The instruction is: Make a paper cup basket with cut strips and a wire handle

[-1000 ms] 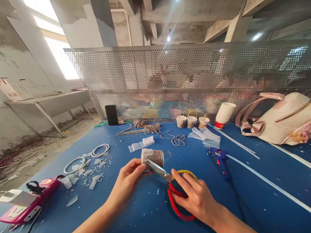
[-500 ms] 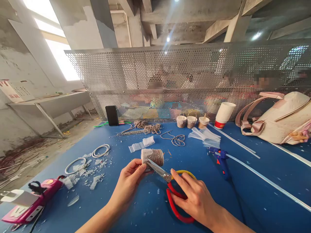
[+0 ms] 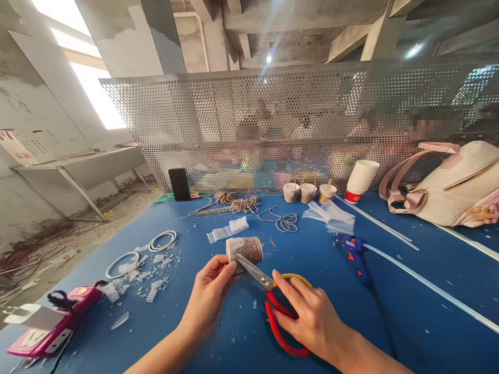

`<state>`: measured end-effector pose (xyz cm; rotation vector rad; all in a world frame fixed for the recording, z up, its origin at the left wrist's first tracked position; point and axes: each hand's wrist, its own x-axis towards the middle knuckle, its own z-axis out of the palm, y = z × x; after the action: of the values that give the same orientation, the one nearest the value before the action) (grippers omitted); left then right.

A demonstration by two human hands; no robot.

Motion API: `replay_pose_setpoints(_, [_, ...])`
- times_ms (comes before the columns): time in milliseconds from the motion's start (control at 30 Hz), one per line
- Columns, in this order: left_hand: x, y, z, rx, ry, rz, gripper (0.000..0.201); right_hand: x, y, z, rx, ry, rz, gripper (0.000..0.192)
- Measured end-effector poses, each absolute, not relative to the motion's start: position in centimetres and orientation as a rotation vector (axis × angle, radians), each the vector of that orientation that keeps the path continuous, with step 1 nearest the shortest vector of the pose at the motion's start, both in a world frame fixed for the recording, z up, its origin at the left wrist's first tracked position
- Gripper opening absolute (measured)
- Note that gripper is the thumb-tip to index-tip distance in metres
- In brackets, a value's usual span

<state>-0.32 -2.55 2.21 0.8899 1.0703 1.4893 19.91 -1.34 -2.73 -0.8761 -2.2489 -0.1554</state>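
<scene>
Head view: the left grip point(image 3: 212, 284) pinches the wrapped cup point(image 3: 248, 249) just beyond it; the right grip point(image 3: 306, 306) grasps the scissors point(image 3: 255, 272). If the cup rolls, the tips could nick skin or wrapping.

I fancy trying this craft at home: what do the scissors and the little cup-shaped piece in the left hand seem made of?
Scissors: silvery, glinting blades, so probably steel; the smooth-looking red and yellow handles suggest plastic. Cup-shaped piece: its brown part shows rope-like ridges, suggesting matt cord, fibre unclear; its whitish part looks matt, perhaps paper.
</scene>
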Motion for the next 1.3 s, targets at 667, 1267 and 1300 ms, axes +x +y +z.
replay_pose_setpoints(667, [-0.2, -2.6, 1.7, 0.881, 1.103, 1.467, 0.017, 20.0, -1.4, -2.7, -0.784, -2.285, -0.158, 0.043])
replay_pose_setpoints(1267, [0.4, -2.8, 1.9, 0.846, 1.072, 1.516, 0.018, 19.1, -1.9, -3.0, -0.804, -2.106, 0.281, 0.046])
replay_pose_setpoints(1300, [0.4, -2.8, 2.0, 0.839, 1.073, 1.52, 0.017, 19.2, -1.8, -2.9, -0.818, -2.086, 0.315, 0.046])
